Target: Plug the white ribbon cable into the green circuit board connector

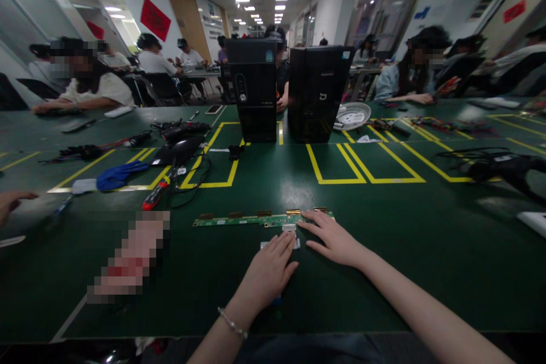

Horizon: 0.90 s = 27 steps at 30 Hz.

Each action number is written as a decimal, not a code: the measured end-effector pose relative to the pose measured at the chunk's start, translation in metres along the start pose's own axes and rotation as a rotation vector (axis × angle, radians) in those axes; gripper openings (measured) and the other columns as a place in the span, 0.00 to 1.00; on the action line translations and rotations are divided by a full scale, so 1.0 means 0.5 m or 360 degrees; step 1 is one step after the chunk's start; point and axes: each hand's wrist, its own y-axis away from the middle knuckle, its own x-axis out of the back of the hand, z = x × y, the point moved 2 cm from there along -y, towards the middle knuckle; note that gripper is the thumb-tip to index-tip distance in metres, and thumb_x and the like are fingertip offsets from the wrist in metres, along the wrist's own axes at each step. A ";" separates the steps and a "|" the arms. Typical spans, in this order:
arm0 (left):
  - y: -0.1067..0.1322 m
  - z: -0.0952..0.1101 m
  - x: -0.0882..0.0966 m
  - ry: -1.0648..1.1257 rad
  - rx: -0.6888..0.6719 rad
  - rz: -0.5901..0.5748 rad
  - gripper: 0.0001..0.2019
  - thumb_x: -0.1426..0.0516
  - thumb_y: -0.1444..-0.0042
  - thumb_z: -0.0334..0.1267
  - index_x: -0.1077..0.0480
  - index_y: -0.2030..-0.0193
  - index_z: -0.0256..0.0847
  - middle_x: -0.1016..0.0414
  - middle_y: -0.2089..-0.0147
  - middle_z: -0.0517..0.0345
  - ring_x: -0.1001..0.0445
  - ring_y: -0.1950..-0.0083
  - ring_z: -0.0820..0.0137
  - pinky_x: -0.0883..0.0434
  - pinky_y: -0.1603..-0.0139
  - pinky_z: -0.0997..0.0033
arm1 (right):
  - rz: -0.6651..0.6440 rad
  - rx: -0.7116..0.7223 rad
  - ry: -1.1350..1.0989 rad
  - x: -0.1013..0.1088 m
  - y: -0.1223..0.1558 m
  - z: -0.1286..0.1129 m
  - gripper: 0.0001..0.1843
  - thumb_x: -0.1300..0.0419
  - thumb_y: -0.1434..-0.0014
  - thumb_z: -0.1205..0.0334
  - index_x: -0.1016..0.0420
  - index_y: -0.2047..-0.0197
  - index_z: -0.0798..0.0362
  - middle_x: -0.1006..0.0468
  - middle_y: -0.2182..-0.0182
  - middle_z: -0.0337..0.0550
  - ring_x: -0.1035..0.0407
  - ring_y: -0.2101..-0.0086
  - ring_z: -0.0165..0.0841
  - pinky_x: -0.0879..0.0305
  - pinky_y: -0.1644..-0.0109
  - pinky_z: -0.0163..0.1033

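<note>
A long, narrow green circuit board [230, 221] lies crosswise on the green table, with several brown-gold tabs along its far edge. My right hand [333, 239] rests on the board's right part, fingers spread and stretched out. Near the middle of the board's near edge is a pale connector [289, 228]. My left hand [267, 267] lies just below it, fingers stretched out close together, their tips at the connector. Under those fingers a whitish flat piece [264, 245] shows at both sides; most of it is hidden. A beaded bracelet circles my left wrist.
Two black computer towers [256, 91] [318, 94] stand beyond the board. Left are a red-black screwdriver [156, 195], a blue glove [121, 175] and cables [181, 129]. A white basket [353, 116] and black cables [490, 165] lie right. Another person's hand [15, 202] is at far left.
</note>
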 end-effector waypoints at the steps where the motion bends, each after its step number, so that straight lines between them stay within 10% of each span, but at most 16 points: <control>1: 0.000 0.000 -0.001 -0.0004 -0.0002 0.0004 0.24 0.53 0.31 0.42 0.46 0.32 0.35 0.40 0.32 0.44 0.42 0.31 0.61 0.39 0.34 0.56 | -0.0003 -0.0001 0.0000 0.000 0.000 0.000 0.27 0.49 0.34 0.49 0.39 0.34 0.45 0.43 0.34 0.48 0.48 0.36 0.42 0.49 0.34 0.57; 27: -0.013 -0.027 0.031 0.0034 -0.0103 -0.0188 0.24 0.52 0.31 0.43 0.45 0.32 0.38 0.42 0.30 0.48 0.43 0.31 0.63 0.42 0.32 0.58 | -0.0082 0.0019 -0.0028 0.002 0.001 0.006 0.29 0.48 0.35 0.47 0.40 0.33 0.46 0.46 0.33 0.46 0.53 0.34 0.42 0.53 0.32 0.57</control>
